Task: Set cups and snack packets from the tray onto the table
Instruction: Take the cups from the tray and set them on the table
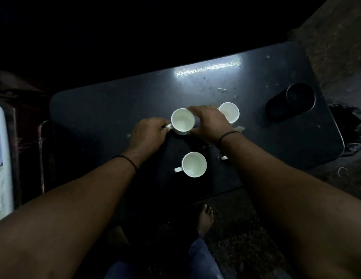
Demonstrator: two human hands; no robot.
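Note:
Three white cups show on the dark table (107,105). My left hand (148,134) pinches the handle of the middle cup (183,121), and my right hand (208,122) wraps its right side. A second cup (230,111) stands just behind my right hand. The nearest cup (194,164) sits on a dark flat surface that may be the tray (169,184), its handle pointing left. A small white piece (224,157) peeks out under my right wrist. No snack packets are visible in the dim light.
A dark cylindrical container (290,102) lies on its side at the table's right end. A white object (1,158) stands at the far left. My bare foot (204,219) is on the floor below the table's near edge.

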